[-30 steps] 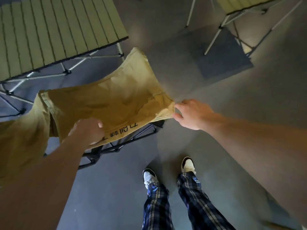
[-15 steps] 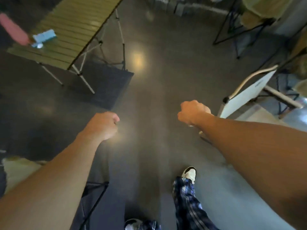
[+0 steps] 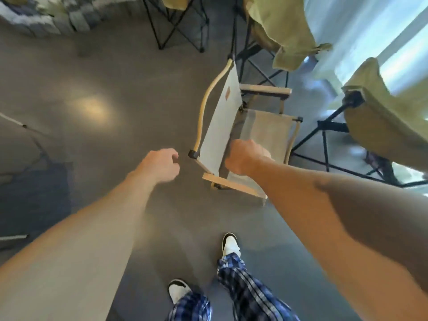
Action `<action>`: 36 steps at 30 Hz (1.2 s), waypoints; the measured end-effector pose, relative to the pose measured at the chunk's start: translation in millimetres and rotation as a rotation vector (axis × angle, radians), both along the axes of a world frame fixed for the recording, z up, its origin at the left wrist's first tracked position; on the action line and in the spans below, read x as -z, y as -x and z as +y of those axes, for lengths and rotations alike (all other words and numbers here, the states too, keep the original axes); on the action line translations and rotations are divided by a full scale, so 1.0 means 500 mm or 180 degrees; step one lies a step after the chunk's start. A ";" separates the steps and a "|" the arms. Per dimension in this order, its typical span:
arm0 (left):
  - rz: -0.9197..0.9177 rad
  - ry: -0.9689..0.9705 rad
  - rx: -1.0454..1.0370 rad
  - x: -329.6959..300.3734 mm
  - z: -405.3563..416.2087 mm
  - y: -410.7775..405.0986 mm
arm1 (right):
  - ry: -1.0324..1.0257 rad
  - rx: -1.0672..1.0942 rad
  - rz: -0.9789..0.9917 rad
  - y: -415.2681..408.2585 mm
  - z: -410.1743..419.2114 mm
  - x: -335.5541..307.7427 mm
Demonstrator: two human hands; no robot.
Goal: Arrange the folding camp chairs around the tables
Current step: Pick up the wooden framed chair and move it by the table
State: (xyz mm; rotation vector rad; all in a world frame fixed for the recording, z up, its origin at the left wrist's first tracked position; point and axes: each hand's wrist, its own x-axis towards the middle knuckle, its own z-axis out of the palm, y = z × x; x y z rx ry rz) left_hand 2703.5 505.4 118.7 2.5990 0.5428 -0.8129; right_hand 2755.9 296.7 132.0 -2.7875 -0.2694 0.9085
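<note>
Hands near white camp chair: L grip curled, empty; R grip unclear.

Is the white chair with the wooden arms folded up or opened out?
Opened out. The white chair has its seat fabric stretched flat between both wooden armrests, backrest standing up.
</note>
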 end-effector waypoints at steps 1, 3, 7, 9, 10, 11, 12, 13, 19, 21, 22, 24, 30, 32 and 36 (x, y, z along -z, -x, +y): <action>0.0036 -0.0016 0.0018 0.021 -0.022 -0.025 | -0.0043 0.0080 0.0102 -0.012 -0.006 0.020; -0.0029 -0.0077 -0.0058 0.054 -0.053 -0.061 | -0.0189 0.0191 0.0324 -0.027 -0.004 0.060; -0.0327 -0.0018 -0.0334 0.117 -0.074 -0.131 | -0.0362 0.0416 0.0620 -0.053 0.015 0.137; -0.0190 0.0041 -0.0304 0.154 -0.065 -0.156 | -0.0441 0.0652 0.0716 -0.059 0.030 0.156; -0.0090 0.0152 -0.0271 0.183 -0.059 -0.165 | -0.0561 0.0922 0.0795 -0.061 0.047 0.170; -0.0041 0.0287 -0.0238 0.203 -0.058 -0.168 | -0.0679 0.1122 0.0906 -0.061 0.061 0.177; -0.0062 0.0422 -0.0202 0.221 -0.057 -0.163 | -0.0871 0.1365 0.1007 -0.058 0.071 0.188; -0.0151 0.0533 -0.0147 0.237 -0.056 -0.153 | -0.0966 0.1591 0.1170 -0.058 0.086 0.199; -0.0641 0.0713 0.0315 0.268 -0.020 -0.126 | -0.1258 0.2251 0.1409 -0.054 0.166 0.265; -0.0231 0.0809 0.0305 0.271 -0.007 -0.119 | -0.1281 0.2392 0.1479 -0.057 0.173 0.285; 0.0294 0.1017 0.0328 0.271 -0.007 -0.113 | -0.1227 0.2369 0.1518 -0.054 0.170 0.289; 0.1839 0.1347 0.0998 0.269 -0.013 -0.095 | -0.0884 0.1971 0.1528 -0.038 0.166 0.304; 0.1437 0.0867 0.1685 0.265 -0.029 -0.130 | 0.0606 0.0100 0.2144 0.043 0.137 0.349; 0.0394 0.0442 0.1827 0.258 -0.037 -0.155 | 0.0754 0.0112 0.2414 0.078 0.117 0.361; 0.0587 -0.0543 0.3092 0.263 -0.047 -0.160 | 0.0329 0.0909 0.2667 0.143 0.068 0.373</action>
